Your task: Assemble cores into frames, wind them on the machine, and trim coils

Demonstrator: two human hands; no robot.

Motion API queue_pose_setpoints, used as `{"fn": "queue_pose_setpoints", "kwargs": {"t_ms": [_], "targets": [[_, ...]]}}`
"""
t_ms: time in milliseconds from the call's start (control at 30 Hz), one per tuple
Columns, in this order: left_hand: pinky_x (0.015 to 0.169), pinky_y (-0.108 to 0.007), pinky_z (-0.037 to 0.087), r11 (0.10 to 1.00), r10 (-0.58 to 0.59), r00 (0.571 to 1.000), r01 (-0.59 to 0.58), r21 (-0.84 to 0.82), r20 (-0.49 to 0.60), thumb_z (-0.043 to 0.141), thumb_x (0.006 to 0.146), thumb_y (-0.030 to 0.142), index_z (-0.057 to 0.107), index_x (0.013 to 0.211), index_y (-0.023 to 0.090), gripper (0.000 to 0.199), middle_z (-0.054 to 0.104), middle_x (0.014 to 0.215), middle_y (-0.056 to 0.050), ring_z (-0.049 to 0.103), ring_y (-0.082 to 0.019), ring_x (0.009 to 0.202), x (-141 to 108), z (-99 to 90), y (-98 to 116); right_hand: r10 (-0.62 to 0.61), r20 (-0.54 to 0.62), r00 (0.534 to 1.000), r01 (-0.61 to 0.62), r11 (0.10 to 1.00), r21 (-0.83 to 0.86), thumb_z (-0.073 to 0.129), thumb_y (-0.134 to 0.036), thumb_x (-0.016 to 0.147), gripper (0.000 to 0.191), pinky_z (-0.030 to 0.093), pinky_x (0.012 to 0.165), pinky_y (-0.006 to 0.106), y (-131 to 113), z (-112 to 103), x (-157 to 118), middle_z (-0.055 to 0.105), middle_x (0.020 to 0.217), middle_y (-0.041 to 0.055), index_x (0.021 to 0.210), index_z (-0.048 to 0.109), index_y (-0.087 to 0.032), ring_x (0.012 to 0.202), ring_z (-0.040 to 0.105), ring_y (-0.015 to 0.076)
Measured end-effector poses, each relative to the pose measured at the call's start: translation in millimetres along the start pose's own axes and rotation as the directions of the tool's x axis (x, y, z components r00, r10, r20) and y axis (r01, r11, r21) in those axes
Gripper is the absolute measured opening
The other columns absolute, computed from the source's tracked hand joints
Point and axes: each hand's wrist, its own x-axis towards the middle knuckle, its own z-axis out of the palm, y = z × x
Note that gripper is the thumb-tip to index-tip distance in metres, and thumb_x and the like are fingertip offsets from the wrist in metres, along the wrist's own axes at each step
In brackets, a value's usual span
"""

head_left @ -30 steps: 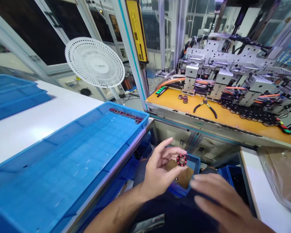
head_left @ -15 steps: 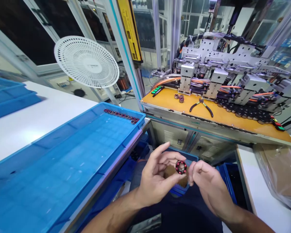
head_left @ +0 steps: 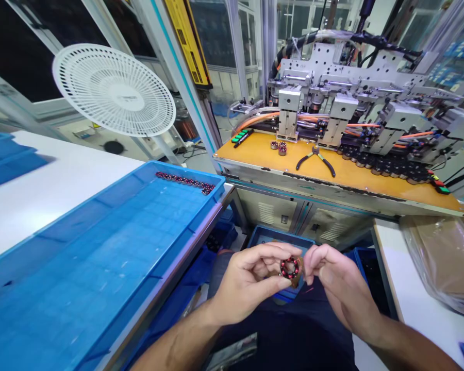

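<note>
My left hand (head_left: 251, 275) grips a small ring-shaped motor stator (head_left: 290, 268) between thumb and fingers. The stator is dark with reddish windings around its open centre, and its round face is turned towards me. Close to its right side is my right hand (head_left: 334, 278), thumb and fingertips pinched together. Whatever is in that pinch, if anything, is too small to make out. Beneath both hands, above my lap, sits a blue bin (head_left: 259, 234) with something brown in it, partly covered by the hands.
A long blue tray (head_left: 112, 221) at left holds a row of stators (head_left: 185, 181). On the orange bench (head_left: 251, 154) lie loose stators (head_left: 282, 149), cutting pliers (head_left: 316, 159) and dark parts below a clamping machine (head_left: 342, 105). A white fan (head_left: 116, 93) stands behind; plastic-wrapped cardboard (head_left: 441, 252) lies right.
The raised left index finger has come down towards the stator. My right hand stays pinched beside it and has turned slightly. The whole view has shifted a little.
</note>
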Motion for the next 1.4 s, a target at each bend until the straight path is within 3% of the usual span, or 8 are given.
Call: {"fn": "queue_pose_setpoints", "kwargs": {"t_ms": [200,500,667,867,1067,1200,1267,1400], "targets": [[0.074,-0.029,0.058,0.997,-0.066,0.997,0.065,0.029,0.035,0.085,0.068,0.020,0.074,0.108,0.023,0.041,0.060,0.112,-0.010,0.064,-0.013,0.078,-1.2,0.8,-10.6,0.163,0.038,0.986,-0.150,0.964,-0.221,0.066,-0.046,0.087,0.034,0.041,0.064,0.026,-23.7,-1.0,11.5,0.056,0.074,-0.0002,0.074,0.055,-0.017,0.068,0.050,0.0121],[0.068,-0.025,0.055,0.980,-0.166,0.986,0.169,-0.108,0.031,0.077,0.075,0.015,0.075,0.101,0.022,0.027,0.064,0.104,-0.008,0.062,-0.011,0.073,-1.2,1.1,-8.9,0.214,0.135,0.967,-0.191,0.968,-0.164,0.061,-0.037,0.091,0.030,0.039,0.063,0.025,-17.8,-21.8,12.4,0.054,0.067,-0.0014,0.070,0.057,-0.017,0.064,0.049,0.0110],[0.067,-0.025,0.055,0.991,-0.136,0.991,0.136,-0.016,0.011,0.077,0.074,0.013,0.075,0.099,0.019,0.025,0.066,0.103,-0.010,0.065,-0.014,0.077,0.4,1.6,-9.8,0.260,0.122,0.958,-0.230,0.949,-0.217,0.065,-0.050,0.085,0.037,0.037,0.058,0.025,-24.7,-18.5,13.0,0.054,0.066,-0.0007,0.075,0.061,-0.016,0.062,0.047,0.0111],[0.064,-0.026,0.055,0.988,-0.152,0.988,0.152,-0.007,0.013,0.079,0.074,0.020,0.076,0.098,0.019,0.024,0.068,0.102,-0.011,0.065,-0.014,0.072,-0.2,-1.7,-9.1,0.324,0.154,0.933,-0.279,0.926,-0.255,0.069,-0.043,0.083,0.033,0.040,0.059,0.024,-27.4,-26.1,12.6,0.057,0.064,-0.0010,0.067,0.059,-0.015,0.060,0.049,0.0099],[0.066,-0.027,0.054,0.960,-0.272,0.955,0.278,-0.037,0.122,0.079,0.074,0.025,0.077,0.099,0.020,0.025,0.069,0.103,-0.010,0.065,-0.015,0.074,1.9,1.8,3.1,0.142,0.240,0.960,-0.039,0.920,-0.390,0.075,-0.038,0.081,0.026,0.045,0.069,0.024,-47.3,-35.5,28.2,0.060,0.085,0.0015,0.092,0.065,-0.017,0.076,0.054,0.0123],[0.055,-0.022,0.046,0.914,-0.394,0.898,0.405,-0.014,0.196,0.079,0.074,0.029,0.075,0.094,0.017,0.023,0.064,0.071,-0.002,0.054,-0.009,0.056,2.0,9.0,5.6,0.033,0.413,0.910,0.156,0.896,-0.417,0.073,-0.029,0.083,0.014,0.046,0.073,0.024,-53.9,-16.7,41.4,0.059,0.085,0.0002,0.083,0.066,-0.017,0.077,0.055,0.0110],[0.055,-0.022,0.045,0.910,-0.406,0.897,0.414,-0.013,0.176,0.078,0.075,0.029,0.075,0.097,0.018,0.025,0.064,0.070,-0.002,0.053,-0.009,0.055,-1.1,8.6,3.7,0.020,0.365,0.931,0.149,0.891,-0.429,0.069,-0.029,0.086,0.019,0.045,0.068,0.023,-51.4,-10.0,42.5,0.057,0.078,-0.0008,0.073,0.064,-0.017,0.072,0.054,0.0102],[0.066,-0.028,0.054,0.943,-0.324,0.943,0.328,-0.050,0.079,0.079,0.074,0.022,0.075,0.104,0.019,0.031,0.070,0.102,-0.010,0.064,-0.014,0.070,-8.3,3.3,-0.8,0.065,0.142,0.988,0.005,0.896,-0.443,0.067,-0.030,0.086,0.023,0.041,0.062,0.023,-44.2,-9.1,31.9,0.056,0.074,-0.0021,0.069,0.060,-0.017,0.069,0.051,0.0100]]}}
